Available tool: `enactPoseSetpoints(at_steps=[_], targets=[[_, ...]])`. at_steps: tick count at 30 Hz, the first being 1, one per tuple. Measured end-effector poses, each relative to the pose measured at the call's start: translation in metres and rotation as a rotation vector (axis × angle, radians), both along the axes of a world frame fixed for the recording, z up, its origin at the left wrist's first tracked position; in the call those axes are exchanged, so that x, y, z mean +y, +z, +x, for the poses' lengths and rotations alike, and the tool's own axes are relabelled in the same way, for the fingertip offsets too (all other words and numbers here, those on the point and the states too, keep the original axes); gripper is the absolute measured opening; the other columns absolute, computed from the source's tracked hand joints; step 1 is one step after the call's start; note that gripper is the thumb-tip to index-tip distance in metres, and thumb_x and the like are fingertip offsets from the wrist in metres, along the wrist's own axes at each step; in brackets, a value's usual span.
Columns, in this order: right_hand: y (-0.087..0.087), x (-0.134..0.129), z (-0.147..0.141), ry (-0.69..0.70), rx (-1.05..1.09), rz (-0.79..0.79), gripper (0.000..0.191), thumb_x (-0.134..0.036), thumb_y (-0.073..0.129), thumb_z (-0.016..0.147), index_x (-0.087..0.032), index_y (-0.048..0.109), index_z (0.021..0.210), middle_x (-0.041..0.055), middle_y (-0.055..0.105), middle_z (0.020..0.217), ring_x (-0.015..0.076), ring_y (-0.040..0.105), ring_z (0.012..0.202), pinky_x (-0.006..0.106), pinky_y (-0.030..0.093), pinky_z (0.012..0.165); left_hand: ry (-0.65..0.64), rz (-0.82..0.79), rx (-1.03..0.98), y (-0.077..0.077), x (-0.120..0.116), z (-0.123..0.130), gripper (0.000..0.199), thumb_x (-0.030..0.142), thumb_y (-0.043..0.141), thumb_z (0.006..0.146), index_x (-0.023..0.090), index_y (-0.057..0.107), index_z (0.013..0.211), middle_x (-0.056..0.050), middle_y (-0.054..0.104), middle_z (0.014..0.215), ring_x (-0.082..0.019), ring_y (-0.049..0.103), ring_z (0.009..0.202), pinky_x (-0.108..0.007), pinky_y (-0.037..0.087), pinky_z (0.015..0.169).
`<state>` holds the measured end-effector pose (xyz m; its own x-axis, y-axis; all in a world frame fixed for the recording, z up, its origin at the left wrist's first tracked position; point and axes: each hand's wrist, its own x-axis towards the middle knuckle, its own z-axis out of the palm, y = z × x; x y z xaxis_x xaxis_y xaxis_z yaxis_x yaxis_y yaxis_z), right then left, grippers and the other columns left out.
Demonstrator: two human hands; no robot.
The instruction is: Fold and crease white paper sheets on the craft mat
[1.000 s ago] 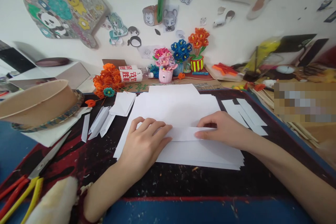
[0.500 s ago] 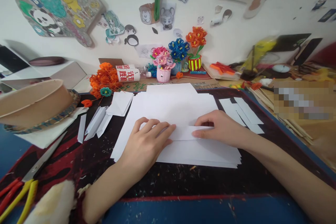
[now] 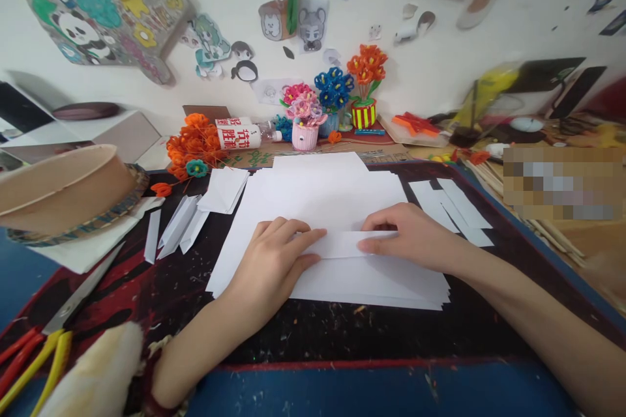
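Around us the desk is crowded: a round bowl [image 3: 63, 176] sits at the far left on a pale sheet, with open scissors [image 3: 81, 293] just beside it and a fuzzy white thing [image 3: 98, 371], cut off by the lower edge, near their handles. A bundle of orange flowers [image 3: 193, 140] and a plastic bottle [image 3: 239, 135] lie along the back, thin sticks [image 3: 528, 212] lie off to the right, and all of these are clear of the paper stack [image 3: 323, 195] on the dark mat [image 3: 372, 339]. What blocks our view is our own left hand [image 3: 271, 254], which covers the left end of the paper strip [image 3: 342, 244]. That strip lies crosswise over the stack, toward its near side. Our right hand [image 3: 408, 234] pinches its right end between thumb and fingers; the left rests thumb and fingertips at the other end, though we cannot tell whether it grips or only presses. Counting, we find one strip between our hands, at least three flat strips [image 3: 464, 202] to the right, at least three folded pieces [image 3: 180, 228] to the left, one bottle, one pair of scissors and three flower pots [image 3: 364, 114]; the stacked sheets are too close to count.
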<state>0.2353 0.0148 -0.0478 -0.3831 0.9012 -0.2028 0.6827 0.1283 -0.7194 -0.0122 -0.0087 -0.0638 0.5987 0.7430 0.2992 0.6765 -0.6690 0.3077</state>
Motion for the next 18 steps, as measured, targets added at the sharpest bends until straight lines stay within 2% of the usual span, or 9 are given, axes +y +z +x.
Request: enactPoseSetpoints(at_steps=[5, 9, 12, 15, 18], targets=[[-0.0002, -0.0012, -0.0016, -0.005, -0.035, 0.026, 0.011, -0.031, 0.063, 0.073, -0.022, 0.068, 0.069, -0.0005, 0.069, 0.075, 0.0178, 0.061, 0.072, 0.029, 0.041, 0.064, 0.016, -0.104, -0.077, -0.0028, 0.0014, 0.0002, 0.03, 0.018, 0.05, 0.092, 0.022, 0.06, 0.12, -0.007, 0.06, 0.107, -0.021, 0.052, 0.094, -0.038, 0.04, 0.08], [0.0005, -0.0025, -0.003, -0.002, -0.06, 0.051, 0.011, -0.031, 0.062, 0.074, -0.022, 0.067, 0.07, -0.0011, 0.069, 0.076, 0.0177, 0.06, 0.073, 0.029, 0.04, 0.064, 0.022, -0.125, -0.064, -0.0016, -0.0004, 0.0012, 0.034, 0.018, 0.046, 0.093, 0.021, 0.057, 0.125, -0.008, 0.058, 0.107, -0.022, 0.051, 0.094, -0.038, 0.039, 0.079], [0.0015, -0.0036, -0.0043, -0.013, -0.062, 0.063, 0.011, -0.032, 0.062, 0.074, -0.022, 0.068, 0.071, -0.0008, 0.069, 0.076, 0.0179, 0.06, 0.073, 0.029, 0.04, 0.063, 0.02, -0.121, -0.033, -0.0009, -0.0014, 0.0006, 0.037, 0.018, 0.044, 0.094, 0.028, 0.055, 0.129, -0.006, 0.057, 0.105, -0.021, 0.051, 0.091, -0.037, 0.039, 0.077], [0.002, -0.0039, -0.005, -0.021, -0.063, 0.072, 0.012, -0.031, 0.062, 0.074, -0.022, 0.068, 0.07, -0.001, 0.069, 0.076, 0.0179, 0.06, 0.073, 0.03, 0.04, 0.065, 0.011, -0.105, -0.008, -0.0015, -0.0012, -0.001, 0.038, 0.018, 0.043, 0.095, 0.038, 0.059, 0.124, -0.005, 0.055, 0.106, -0.021, 0.05, 0.09, -0.037, 0.038, 0.076], [0.0012, -0.0029, -0.0043, -0.015, -0.067, 0.055, 0.011, -0.032, 0.063, 0.073, -0.023, 0.068, 0.069, -0.0019, 0.069, 0.075, 0.0174, 0.061, 0.074, 0.03, 0.041, 0.065, -0.012, -0.1, -0.001, -0.0025, -0.0005, -0.0027, 0.04, 0.016, 0.043, 0.094, 0.041, 0.062, 0.119, -0.006, 0.053, 0.109, -0.021, 0.05, 0.091, -0.038, 0.038, 0.078]])
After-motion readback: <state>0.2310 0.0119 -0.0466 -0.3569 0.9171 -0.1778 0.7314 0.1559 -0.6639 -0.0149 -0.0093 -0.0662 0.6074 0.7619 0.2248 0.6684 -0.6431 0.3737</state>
